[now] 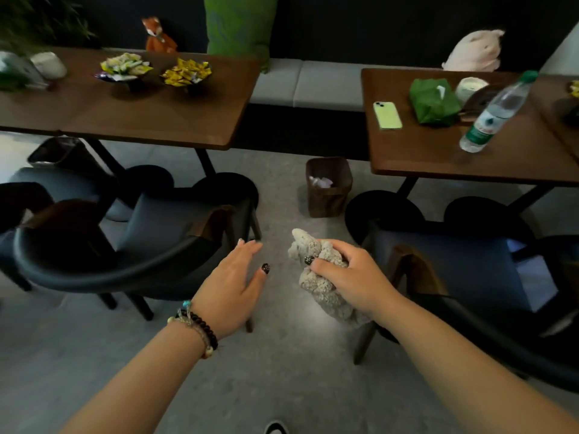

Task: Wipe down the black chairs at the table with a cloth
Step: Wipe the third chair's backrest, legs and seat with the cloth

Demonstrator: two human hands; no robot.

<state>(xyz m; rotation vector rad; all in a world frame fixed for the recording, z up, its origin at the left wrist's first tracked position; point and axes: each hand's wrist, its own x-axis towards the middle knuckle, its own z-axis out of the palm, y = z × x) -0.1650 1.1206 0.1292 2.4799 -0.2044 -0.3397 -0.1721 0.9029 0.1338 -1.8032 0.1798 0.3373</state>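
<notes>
I stand in the aisle between two black chairs. The left black chair (131,245) has a curved backrest and a dark seat, pushed toward the left table (131,120). The right black chair (463,270) faces the right table (438,158). My right hand (347,277) grips a bunched grey fluffy cloth (316,286) over the floor, beside the right chair's backrest end. My left hand (233,286) is flat with straight fingers, right at the end of the left chair's backrest; I cannot tell whether it touches it.
A brown waste bin (329,186) stands on the floor between the tables. The left table carries two snack bowls (185,73). The right table holds a green phone (387,115), a green tissue pack (434,101) and a water bottle (495,114). A grey bench (313,83) runs behind.
</notes>
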